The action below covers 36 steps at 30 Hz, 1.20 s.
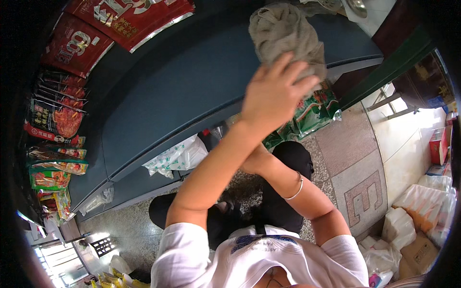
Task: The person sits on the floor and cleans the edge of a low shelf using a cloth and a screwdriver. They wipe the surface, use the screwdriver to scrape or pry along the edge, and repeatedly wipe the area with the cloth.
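Note:
My left hand (pixel 273 91), slightly blurred, reaches over the edge of a dark grey shelf (pixel 173 90). Its fingers are spread and overlap the lower part of a crumpled grey-brown cloth (pixel 281 32); whether they touch it cannot be told. My right hand (pixel 255 162) is lower down, beneath my left forearm, with a bangle on that wrist; its fingers are mostly hidden. Just past my left hand, green plastic packets (pixel 313 111) show below the shelf edge. A white plastic bag with green print (pixel 178 154) lies under the shelf.
Red packages (pixel 140 21) and a row of food packets (pixel 59 115) line the shelf's left side. Metal utensils (pixel 356 7) are at the top right. A stool (pixel 385 102) stands at right. Wrapped packs (pixel 421 205) and a cardboard box (pixel 417 252) occupy the lower right.

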Each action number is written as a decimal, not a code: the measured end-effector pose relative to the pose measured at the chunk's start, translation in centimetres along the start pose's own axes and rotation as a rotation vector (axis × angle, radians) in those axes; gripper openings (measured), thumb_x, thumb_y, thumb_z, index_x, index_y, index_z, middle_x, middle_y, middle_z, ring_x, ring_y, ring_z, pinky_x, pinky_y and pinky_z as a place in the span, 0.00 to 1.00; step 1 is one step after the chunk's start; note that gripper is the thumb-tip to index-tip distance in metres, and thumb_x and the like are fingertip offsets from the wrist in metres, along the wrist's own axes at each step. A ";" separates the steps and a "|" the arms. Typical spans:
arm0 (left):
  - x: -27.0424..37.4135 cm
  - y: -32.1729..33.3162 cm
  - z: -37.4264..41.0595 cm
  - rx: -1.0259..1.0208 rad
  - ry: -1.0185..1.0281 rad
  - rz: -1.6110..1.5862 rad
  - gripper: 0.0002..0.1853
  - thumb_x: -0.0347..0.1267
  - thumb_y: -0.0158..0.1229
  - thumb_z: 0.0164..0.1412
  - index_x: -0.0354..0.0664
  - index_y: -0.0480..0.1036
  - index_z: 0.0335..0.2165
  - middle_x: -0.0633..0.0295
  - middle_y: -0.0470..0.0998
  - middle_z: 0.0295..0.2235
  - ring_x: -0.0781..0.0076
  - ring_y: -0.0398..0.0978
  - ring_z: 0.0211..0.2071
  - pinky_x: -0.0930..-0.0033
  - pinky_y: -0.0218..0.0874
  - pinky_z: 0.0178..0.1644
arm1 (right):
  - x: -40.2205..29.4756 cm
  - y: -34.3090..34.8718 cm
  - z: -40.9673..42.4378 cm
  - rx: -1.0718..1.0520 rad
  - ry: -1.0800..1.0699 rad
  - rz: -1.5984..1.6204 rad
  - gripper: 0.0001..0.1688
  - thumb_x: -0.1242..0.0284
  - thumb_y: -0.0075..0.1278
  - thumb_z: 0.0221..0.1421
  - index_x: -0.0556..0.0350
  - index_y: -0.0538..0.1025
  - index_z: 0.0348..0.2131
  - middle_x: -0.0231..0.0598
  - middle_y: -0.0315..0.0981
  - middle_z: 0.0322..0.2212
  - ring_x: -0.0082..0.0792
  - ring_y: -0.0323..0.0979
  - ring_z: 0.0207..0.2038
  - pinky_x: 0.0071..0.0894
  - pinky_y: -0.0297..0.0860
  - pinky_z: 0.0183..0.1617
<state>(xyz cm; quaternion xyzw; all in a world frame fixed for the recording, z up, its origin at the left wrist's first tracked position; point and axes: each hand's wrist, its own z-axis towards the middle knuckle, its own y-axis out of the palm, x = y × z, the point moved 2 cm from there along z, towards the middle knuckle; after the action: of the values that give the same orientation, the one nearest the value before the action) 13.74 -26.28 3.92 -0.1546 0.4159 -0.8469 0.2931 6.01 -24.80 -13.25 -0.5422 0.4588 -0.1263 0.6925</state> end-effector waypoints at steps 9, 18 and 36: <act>-9.3 -13.6 -12.5 -0.076 -0.272 0.206 0.12 0.26 0.47 0.52 0.46 0.74 0.36 0.64 0.75 0.45 0.62 0.67 0.54 0.48 0.36 0.65 | 0.3 -3.5 -1.3 -0.426 0.115 -0.125 0.10 0.70 0.50 0.46 0.57 0.75 0.30 0.44 0.77 0.31 0.45 0.75 0.39 0.46 0.71 0.41; -18.2 -21.8 -22.0 -0.136 -0.651 0.550 0.12 0.33 0.52 0.58 0.44 0.74 0.40 0.58 0.74 0.46 0.60 0.68 0.52 0.52 0.52 0.59 | -1.3 -3.3 -0.6 -0.426 0.062 -0.177 0.09 0.71 0.48 0.48 0.53 0.76 0.32 0.46 0.77 0.30 0.45 0.77 0.35 0.47 0.72 0.36; -15.4 -19.0 -25.5 0.256 -0.737 0.362 0.20 0.44 0.52 0.57 0.46 0.73 0.44 0.55 0.73 0.48 0.55 0.70 0.49 0.55 0.55 0.57 | -2.6 -5.4 0.1 -0.640 0.128 -0.216 0.20 0.64 0.55 0.52 0.55 0.73 0.42 0.47 0.75 0.34 0.49 0.73 0.37 0.48 0.67 0.42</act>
<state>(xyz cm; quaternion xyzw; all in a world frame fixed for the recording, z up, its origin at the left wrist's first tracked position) 5.90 8.14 3.27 -0.3337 0.1955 -0.7147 0.5828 6.36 -25.00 -7.29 -0.7684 0.4578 -0.0820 0.4396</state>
